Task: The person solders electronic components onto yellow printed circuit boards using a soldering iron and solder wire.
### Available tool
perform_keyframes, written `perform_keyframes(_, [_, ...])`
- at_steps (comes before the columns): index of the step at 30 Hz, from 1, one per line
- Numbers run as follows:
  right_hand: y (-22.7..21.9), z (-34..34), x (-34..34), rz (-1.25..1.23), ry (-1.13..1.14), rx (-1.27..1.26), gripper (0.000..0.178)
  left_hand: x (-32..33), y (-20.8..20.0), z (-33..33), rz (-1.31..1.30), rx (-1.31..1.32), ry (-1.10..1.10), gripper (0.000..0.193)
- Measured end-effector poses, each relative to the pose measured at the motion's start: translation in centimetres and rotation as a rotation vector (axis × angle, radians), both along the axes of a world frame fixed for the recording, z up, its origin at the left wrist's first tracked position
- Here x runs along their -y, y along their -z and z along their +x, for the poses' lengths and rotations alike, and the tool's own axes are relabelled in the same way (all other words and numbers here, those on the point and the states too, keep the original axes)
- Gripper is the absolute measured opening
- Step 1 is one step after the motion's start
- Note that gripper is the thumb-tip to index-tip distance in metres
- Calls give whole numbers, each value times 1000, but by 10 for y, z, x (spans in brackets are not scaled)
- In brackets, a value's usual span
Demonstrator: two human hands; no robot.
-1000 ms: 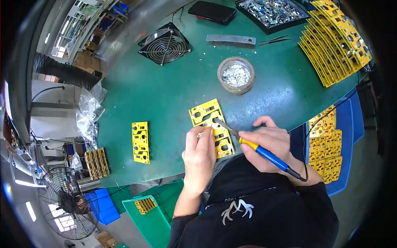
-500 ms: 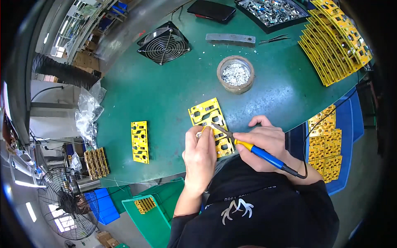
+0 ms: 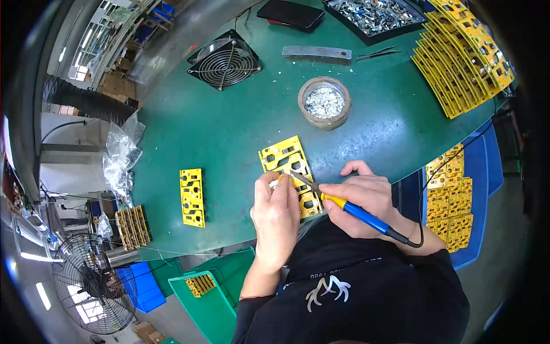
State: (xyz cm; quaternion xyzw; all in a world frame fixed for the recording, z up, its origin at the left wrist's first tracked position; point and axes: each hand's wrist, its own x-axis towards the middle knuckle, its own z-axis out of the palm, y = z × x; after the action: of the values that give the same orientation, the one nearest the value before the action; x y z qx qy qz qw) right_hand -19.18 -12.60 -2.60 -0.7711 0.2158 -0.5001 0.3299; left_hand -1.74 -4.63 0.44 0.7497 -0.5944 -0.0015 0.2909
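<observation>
In my right hand (image 3: 364, 200) is a soldering iron (image 3: 361, 213) with a blue and yellow handle, its cable trailing over my wrist. Its tip meets a yellow circuit board panel (image 3: 283, 150) that lies on the green table near its front edge. My left hand (image 3: 276, 215) is closed over the board's left side, thumb and forefinger pinched near the iron's tip. A small pale piece shows at those fingers, too small to name. Farther left lies a second yellow board panel (image 3: 192, 198), apart from both hands.
A round pot of silvery solder bits (image 3: 325, 103) stands beyond the board. Behind are a black fan (image 3: 226, 63), a metal bar (image 3: 317, 54), tweezers (image 3: 378, 53), a phone (image 3: 290, 14) and a parts tray (image 3: 375, 20). Yellow boards (image 3: 464, 63) stand stacked at right; a blue bin (image 3: 478, 195) sits below.
Almost nothing differs. Both hands, the iron and the board hold their places, while the whole view has shifted very slightly.
</observation>
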Motion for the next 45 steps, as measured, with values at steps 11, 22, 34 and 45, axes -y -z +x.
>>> perform_keyframes(11, [0, 2, -3, -4, 1, 10, 27, -3, -8, -3, 112, 34, -7, 22])
perform_keyframes(22, [3, 3, -11, -74, 0, 0, 32, -18, -7, 0, 324, 84, 82, 59])
perform_keyframes(34, [-9, -10, 7, -83, 126, 8, 30, -12, 1, -2, 266, 83, 46, 59])
perform_keyframes(45, [-4, -12, 30, -93, 284, -81, 33, 16, 5, 14, 111, 62, -123, 27])
